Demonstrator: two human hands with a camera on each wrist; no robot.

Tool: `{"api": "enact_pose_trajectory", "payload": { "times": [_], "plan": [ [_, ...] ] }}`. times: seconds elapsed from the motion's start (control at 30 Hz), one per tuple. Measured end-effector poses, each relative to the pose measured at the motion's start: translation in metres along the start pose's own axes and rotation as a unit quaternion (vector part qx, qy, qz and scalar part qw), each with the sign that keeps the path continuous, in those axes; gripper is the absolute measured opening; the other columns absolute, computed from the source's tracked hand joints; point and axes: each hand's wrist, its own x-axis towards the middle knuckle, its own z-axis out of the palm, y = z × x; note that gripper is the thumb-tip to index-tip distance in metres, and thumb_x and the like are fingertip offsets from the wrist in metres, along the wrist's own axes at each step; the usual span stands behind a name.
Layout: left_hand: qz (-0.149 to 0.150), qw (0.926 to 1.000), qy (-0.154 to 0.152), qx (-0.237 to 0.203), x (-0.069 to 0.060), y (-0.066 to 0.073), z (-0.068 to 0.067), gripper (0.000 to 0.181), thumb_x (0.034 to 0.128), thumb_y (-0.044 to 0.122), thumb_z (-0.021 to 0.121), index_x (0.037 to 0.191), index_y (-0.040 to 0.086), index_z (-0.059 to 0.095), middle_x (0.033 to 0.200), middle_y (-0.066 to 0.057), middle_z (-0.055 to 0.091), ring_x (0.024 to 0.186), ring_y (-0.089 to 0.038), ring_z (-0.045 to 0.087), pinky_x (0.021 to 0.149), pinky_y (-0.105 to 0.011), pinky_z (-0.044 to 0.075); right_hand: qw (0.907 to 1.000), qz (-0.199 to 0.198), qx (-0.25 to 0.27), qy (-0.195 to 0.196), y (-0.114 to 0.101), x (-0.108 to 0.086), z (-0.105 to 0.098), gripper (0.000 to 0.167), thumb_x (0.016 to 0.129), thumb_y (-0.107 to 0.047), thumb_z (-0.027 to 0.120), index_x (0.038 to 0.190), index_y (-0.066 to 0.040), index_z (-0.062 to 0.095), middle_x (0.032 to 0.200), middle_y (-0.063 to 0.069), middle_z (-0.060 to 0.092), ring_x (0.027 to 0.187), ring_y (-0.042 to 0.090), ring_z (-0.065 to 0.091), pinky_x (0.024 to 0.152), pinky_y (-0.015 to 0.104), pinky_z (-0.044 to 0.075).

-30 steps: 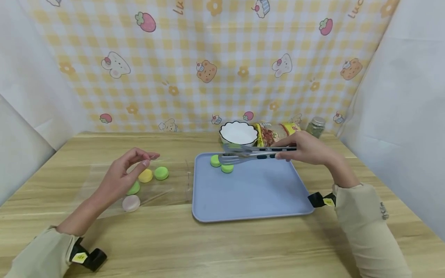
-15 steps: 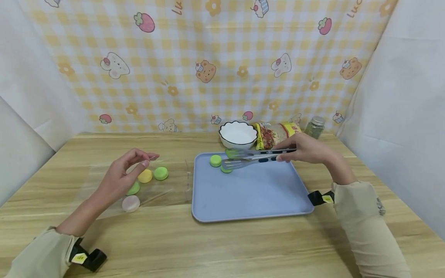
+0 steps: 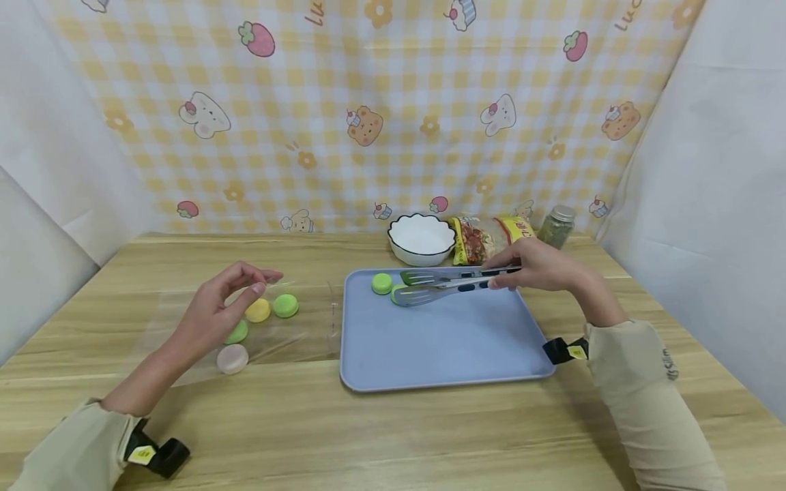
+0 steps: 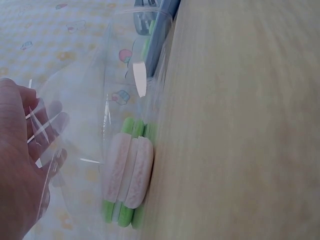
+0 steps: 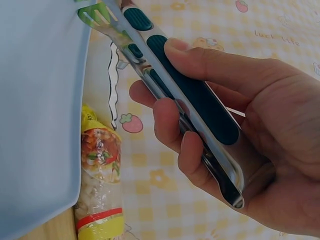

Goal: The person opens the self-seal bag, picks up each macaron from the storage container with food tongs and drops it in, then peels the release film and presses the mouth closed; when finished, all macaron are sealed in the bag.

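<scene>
Thumb and fingers of the left hand (image 3: pixel 215 310) pinch the edge of a clear plastic bag (image 3: pixel 316 329). Inside the bag lie a pink macaron (image 3: pixel 233 359), a yellow one (image 3: pixel 258 311) and green ones (image 3: pixel 286 305); the left wrist view shows the film over the fingers of the left hand (image 4: pixel 17 160). The right hand (image 3: pixel 542 264) grips metal tongs (image 3: pixel 420 296) above the blue tray (image 3: pixel 442 348). A green macaron (image 5: pixel 92 16) shows behind the prongs in the right wrist view. Two more green macarons (image 3: pixel 381 284) are on the tray, one partly hidden by the tongs.
Behind the tray stands a white scalloped bowl (image 3: pixel 421 239). A yellow food packet (image 3: pixel 485 239) lies beside it, with a lidded glass jar (image 3: pixel 556 226) farther right. A patterned cloth (image 3: pixel 393 123) hangs at the back.
The right hand has brought the tongs and the green macaron slightly toward me, from in front of the bowl to over the tray's back part. The left hand looks unmoved.
</scene>
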Motion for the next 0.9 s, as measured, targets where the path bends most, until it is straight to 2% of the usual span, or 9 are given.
{"api": "enact_pose_trajectory", "payload": {
  "times": [0.2,0.5,0.67,0.9],
  "plan": [
    [0.0,1.0,0.003,0.003,0.0,0.0001,-0.0005,0.006,0.096,0.005,0.05,0.092,0.006,0.053,0.109,0.004,0.065,0.107,-0.004,0.055,0.094,-0.014,0.034,0.9998,-0.019,-0.007,0.002,-0.0011,0.0014,0.0013,0.031,0.086,-0.017,0.068,0.112,-0.001,0.066,0.105,0.01,0.067,0.056,0.011,0.059,0.053,0.028,0.046],
    [0.001,1.0,0.001,0.002,0.0006,0.0003,0.0003,0.006,0.0957,0.004,0.05,0.093,0.008,0.053,0.109,0.002,0.065,0.107,-0.004,0.055,0.094,-0.014,0.034,0.9992,-0.037,-0.006,0.012,0.0002,-0.0005,0.0014,0.028,0.087,-0.016,0.067,0.11,-0.001,0.067,0.105,0.013,0.067,0.053,0.01,0.058,0.051,0.027,0.046],
    [-0.001,1.0,0.001,-0.001,0.0008,0.0008,0.0005,0.006,0.0957,0.004,0.05,0.093,0.008,0.053,0.109,-0.002,0.066,0.107,-0.004,0.055,0.094,-0.014,0.034,0.9986,-0.044,-0.018,0.022,0.0022,-0.0015,-0.0006,0.025,0.086,-0.016,0.068,0.107,-0.003,0.069,0.1,0.01,0.068,0.053,0.009,0.058,0.051,0.027,0.046],
    [0.006,1.0,-0.001,0.001,-0.0017,-0.0016,0.0012,0.007,0.0953,0.003,0.05,0.093,0.008,0.054,0.109,0.001,0.066,0.106,-0.005,0.056,0.094,-0.014,0.034,0.9989,-0.035,-0.011,0.029,0.0016,-0.0043,-0.0009,0.026,0.087,-0.019,0.068,0.108,-0.004,0.069,0.097,0.006,0.069,0.053,0.01,0.057,0.05,0.028,0.046]
  ]
}}
